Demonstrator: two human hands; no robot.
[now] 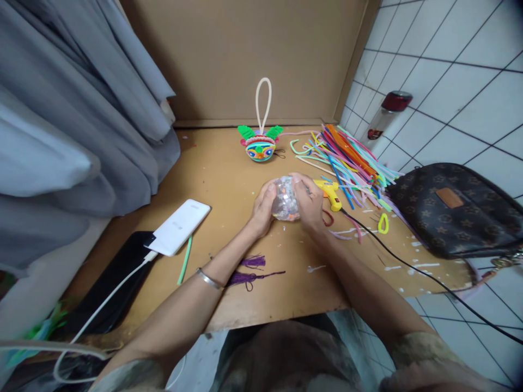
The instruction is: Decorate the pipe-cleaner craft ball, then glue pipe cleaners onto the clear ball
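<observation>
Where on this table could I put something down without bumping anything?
The widest bare patch, specks aside, lies between the grey curtain, colourful figure, white device and left hand. A smaller one lies just right of the purple tassels. The right side is crowded: coloured strips, yellow glue gun, brown bag.

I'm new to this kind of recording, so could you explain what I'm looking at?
There is no machine: this one picture comes from a camera on the person's head, looking forward and down. The left hand and right hand hold a shiny clear bundle between them; its contents are hard to make out. On the brown table are a colourful animal-face ornament, a heap of coloured stems, a yellow glue gun, purple tassels and a white device.
</observation>
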